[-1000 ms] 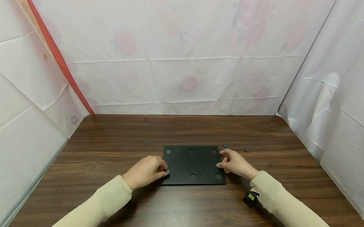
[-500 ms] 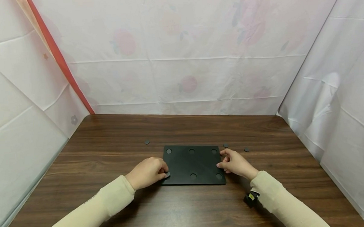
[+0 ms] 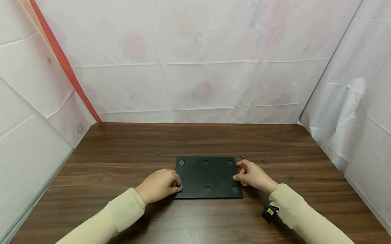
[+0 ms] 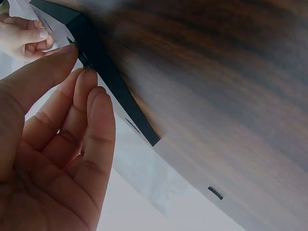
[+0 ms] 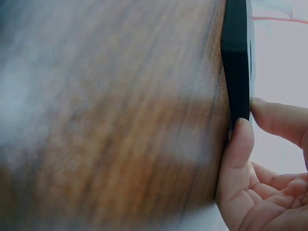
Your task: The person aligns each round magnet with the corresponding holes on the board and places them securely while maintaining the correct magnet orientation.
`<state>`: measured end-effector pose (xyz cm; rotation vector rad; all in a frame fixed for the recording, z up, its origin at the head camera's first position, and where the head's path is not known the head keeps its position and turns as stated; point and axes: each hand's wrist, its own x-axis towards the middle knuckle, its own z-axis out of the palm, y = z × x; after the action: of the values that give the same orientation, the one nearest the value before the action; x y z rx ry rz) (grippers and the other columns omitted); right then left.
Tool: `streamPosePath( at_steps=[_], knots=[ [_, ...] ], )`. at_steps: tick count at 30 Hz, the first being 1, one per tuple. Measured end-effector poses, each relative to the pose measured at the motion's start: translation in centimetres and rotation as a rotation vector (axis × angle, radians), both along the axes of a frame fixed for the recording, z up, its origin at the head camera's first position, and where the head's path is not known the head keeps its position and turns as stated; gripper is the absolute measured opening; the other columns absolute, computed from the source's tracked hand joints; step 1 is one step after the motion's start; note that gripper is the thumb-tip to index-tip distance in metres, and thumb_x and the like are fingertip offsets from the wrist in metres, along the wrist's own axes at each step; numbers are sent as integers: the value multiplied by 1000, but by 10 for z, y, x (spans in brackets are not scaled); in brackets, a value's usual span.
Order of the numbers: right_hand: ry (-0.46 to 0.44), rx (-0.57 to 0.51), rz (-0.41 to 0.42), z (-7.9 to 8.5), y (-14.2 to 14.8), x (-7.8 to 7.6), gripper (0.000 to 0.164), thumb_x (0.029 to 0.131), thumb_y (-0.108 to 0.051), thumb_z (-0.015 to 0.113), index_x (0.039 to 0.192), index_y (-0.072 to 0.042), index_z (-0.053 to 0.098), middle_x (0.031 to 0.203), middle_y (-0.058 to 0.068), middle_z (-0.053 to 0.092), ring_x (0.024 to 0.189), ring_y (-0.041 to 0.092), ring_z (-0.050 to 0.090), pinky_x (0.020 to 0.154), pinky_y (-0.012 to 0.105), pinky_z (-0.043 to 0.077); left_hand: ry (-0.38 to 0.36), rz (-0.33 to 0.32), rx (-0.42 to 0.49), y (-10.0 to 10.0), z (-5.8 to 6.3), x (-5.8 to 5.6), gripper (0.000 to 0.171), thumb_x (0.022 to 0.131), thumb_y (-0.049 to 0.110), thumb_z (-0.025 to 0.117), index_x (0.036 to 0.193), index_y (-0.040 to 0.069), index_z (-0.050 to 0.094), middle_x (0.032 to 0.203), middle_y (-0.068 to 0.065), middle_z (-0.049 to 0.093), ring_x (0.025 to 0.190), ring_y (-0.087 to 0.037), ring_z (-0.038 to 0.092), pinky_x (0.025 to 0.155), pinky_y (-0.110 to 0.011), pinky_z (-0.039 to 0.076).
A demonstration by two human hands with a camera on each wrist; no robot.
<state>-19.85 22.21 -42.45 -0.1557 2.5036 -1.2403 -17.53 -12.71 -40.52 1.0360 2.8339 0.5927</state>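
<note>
A flat black board with round recesses lies on the table. My left hand pinches a small dark grey disc between thumb and fingertips at the board's front left corner. In the left wrist view the disc sits right at the board's top face, partly behind the fingers. On the board's right edge rests my right hand, its thumb over the top and a fingertip against the side, as the right wrist view shows. Another disc fills the back left recess; the other visible recesses look unfilled.
One loose disc lies behind the board to the left. Two more, a near disc and a farther disc, lie past the right hand. A pale printed curtain rises beyond the wooden table.
My left hand has shifted slightly right and toward the front of the board, bringing the disc down at the front left corner. The right hand and the board have stayed put.
</note>
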Motion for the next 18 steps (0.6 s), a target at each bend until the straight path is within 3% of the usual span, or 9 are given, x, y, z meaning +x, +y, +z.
streamPosePath(
  at_steps=[10, 18],
  knots=[
    [2, -1, 3, 0, 0, 0, 60, 90, -13, 71, 140, 5, 43, 82, 10, 59, 67, 18, 60, 64, 33, 56, -22, 0, -2, -2, 0, 0, 6, 83, 12, 77, 88, 11, 75, 78, 6, 68, 65, 3, 55, 62, -21, 50],
    [1, 2, 1, 0, 0, 0, 60, 90, -13, 71, 140, 5, 43, 82, 10, 59, 67, 18, 60, 64, 33, 56, -14, -16, 1, -2, 0, 1, 7, 82, 13, 78, 88, 11, 76, 82, 5, 69, 67, 3, 55, 64, -21, 51]
  ],
)
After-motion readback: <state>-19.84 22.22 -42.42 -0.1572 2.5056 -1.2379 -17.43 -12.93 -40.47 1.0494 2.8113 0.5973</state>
